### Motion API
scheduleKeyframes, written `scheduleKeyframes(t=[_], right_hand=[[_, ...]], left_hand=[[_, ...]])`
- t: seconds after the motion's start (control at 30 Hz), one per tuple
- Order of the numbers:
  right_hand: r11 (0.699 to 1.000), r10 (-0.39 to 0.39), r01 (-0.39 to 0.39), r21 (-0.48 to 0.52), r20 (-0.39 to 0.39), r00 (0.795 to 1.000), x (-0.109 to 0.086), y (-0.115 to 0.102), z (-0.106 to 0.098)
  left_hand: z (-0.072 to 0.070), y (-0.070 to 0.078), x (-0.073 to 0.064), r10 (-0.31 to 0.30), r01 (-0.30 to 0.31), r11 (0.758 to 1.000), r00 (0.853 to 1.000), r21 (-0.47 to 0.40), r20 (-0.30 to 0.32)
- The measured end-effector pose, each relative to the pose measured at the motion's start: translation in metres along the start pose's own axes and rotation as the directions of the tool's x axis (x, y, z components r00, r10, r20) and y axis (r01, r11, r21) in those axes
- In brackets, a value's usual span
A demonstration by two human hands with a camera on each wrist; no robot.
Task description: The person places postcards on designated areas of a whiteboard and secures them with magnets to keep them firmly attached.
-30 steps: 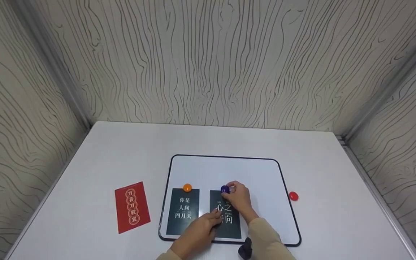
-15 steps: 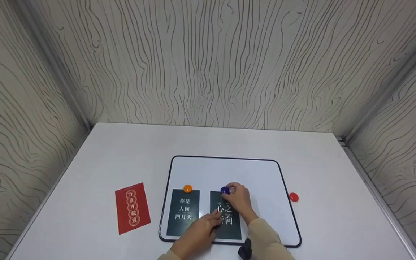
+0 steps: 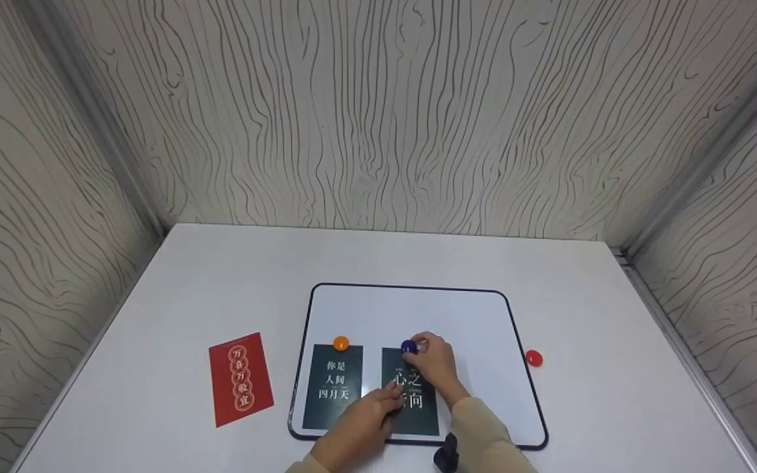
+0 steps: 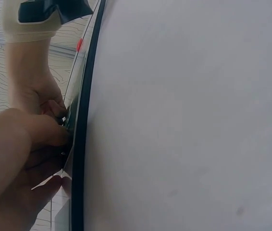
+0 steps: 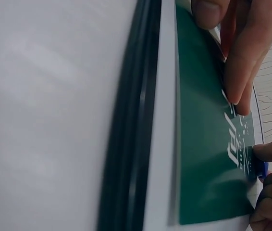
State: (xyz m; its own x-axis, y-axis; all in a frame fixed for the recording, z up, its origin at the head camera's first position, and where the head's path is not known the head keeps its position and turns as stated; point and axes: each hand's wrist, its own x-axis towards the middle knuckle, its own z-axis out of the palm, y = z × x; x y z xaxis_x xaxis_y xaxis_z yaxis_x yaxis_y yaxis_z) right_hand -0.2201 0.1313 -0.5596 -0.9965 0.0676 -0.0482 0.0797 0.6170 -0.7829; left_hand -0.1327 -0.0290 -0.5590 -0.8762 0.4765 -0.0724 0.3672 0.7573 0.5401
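Observation:
My right hand (image 3: 436, 362) pinches a round dark blue magnet (image 3: 408, 346) between thumb and index finger at the top edge of a dark green card (image 3: 421, 420) with white characters. In the right wrist view the blue magnet (image 5: 262, 169) shows at the card's far end. My left hand (image 3: 362, 420) rests on the same card, its fingertips lying over the left part of the printing. The card lies flat on a black-framed whiteboard (image 3: 470, 322). Left of it, a second green card (image 3: 332, 410) has an orange magnet (image 3: 341, 343) on its top edge.
A red card (image 3: 240, 380) with white characters lies on the white table (image 3: 221, 269), left of the board. A red magnet (image 3: 534, 358) sits just off the board's right edge. Wood-patterned panels (image 3: 378, 118) stand behind and at both sides.

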Motion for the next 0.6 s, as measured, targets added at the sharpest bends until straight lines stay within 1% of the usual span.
scheduleKeyframes(t=[0.23,0.37,0.6], right_hand=[[1.0,-0.006,0.006,-0.007,0.004,1.0,0.001,0.0013,0.0004],[1.0,-0.006,0.006,-0.002,0.006,1.0,0.0014,0.0024,0.0006],[1.0,-0.01,0.011,0.007,-0.005,1.0,0.0022,0.0031,0.0014]], left_hand=[[0.0001,-0.0004,0.0007,0.011,-0.011,1.0,1.0,0.014,-0.007],[0.0002,-0.0003,0.0007,0.008,-0.008,1.0,1.0,0.012,-0.001],[0.0001,-0.0016,0.0009,0.021,-0.021,1.0,1.0,0.016,-0.012]])
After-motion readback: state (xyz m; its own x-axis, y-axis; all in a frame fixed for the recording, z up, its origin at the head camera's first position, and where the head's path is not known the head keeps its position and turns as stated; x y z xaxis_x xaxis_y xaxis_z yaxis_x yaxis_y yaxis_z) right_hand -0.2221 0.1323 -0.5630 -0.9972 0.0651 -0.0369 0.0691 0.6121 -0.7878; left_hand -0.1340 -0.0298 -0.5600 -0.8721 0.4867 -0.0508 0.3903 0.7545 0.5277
